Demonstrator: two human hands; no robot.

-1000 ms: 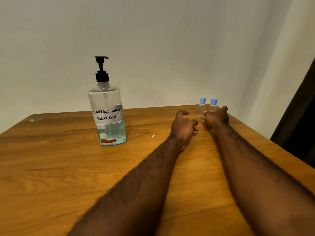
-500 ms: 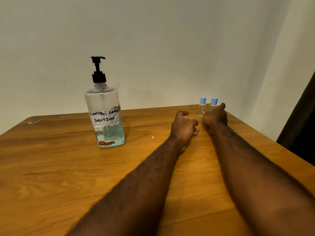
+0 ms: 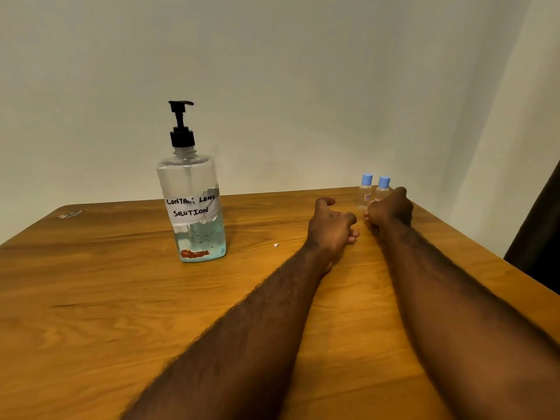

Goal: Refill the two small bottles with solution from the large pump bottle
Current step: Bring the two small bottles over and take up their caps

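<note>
While the pump bottle point(image 3: 191, 183) stands upright, both small bottles point(image 3: 364, 195) stand caps up

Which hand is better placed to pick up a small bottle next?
Right. The right hand sits directly in front of the two small bottles, covering part of the right one; whether it touches is unclear. The left hand lies farther left, holding nothing.
</note>
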